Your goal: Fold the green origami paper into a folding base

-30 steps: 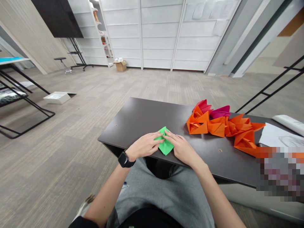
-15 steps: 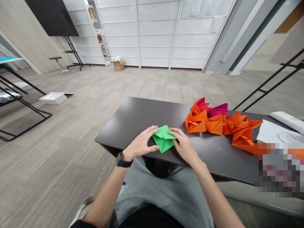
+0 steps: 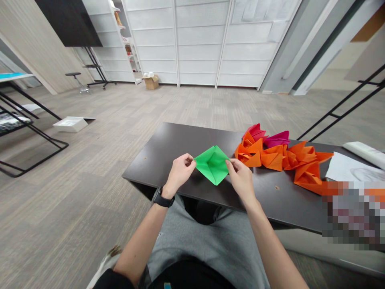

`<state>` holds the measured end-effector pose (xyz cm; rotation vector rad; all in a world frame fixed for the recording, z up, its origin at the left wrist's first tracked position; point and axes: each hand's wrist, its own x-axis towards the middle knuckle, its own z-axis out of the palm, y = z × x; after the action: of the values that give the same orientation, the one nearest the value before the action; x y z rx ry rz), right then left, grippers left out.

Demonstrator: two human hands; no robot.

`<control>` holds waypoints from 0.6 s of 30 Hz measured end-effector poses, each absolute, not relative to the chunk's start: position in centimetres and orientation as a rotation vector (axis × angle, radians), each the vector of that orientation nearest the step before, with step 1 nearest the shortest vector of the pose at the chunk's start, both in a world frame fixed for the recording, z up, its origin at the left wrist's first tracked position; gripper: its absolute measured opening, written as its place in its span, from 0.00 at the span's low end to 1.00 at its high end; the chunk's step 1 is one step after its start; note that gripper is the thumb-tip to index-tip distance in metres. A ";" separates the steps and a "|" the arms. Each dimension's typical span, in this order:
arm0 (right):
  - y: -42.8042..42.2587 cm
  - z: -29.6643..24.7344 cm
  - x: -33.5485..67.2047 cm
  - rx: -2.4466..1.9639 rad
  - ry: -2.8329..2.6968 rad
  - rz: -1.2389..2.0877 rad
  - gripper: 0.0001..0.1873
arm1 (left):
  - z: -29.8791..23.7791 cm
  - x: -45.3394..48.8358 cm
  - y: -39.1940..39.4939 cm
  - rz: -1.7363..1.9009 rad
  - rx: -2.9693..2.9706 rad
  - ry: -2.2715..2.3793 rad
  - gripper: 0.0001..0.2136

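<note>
- Two grey trouser legs (image 3: 207, 245) are nearest, under the near edge of the tabletop (image 3: 183, 140).
- Left hand (image 3: 181, 170), with a black watch (image 3: 164, 197) at its wrist: thumb and fingertips are pinched together on the left corner of the green paper (image 3: 212, 164), the other fingers curled in.
- Right hand (image 3: 242, 176): thumb and fingers pinch the opposite corner of that paper, the rest of the fingers bent.
- Green paper sits between the hands over the near part of the dark tabletop, spread in a diamond with creases meeting near its middle; whether it touches the surface I cannot tell.
- Several folded orange papers (image 3: 272, 159) stand in a row to the right of it, with a red one (image 3: 255, 131) and a magenta one (image 3: 278, 139) just behind.
- White sheet (image 3: 345, 166) lies farther right on the tabletop, beside the orange row.
- Beyond, on the grey floor (image 3: 150, 106), are a white box (image 3: 70, 124) at left and, farther back, a stool (image 3: 73, 74) and a cardboard box (image 3: 151, 82).
- White cabinets (image 3: 198, 48) line the back, with a black screen (image 3: 69, 24) at their left.
</note>
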<state>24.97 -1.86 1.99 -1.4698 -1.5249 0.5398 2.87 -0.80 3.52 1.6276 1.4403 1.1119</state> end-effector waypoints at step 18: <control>0.0 1.3 25.3 -1.171 -1.898 1.066 0.29 | 2.6 2.8 -1.1 1.147 2.047 1.347 0.11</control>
<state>25.26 0.01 1.30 -1.1713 -1.8985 1.0663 2.80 -1.07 2.62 2.0467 1.3474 1.1466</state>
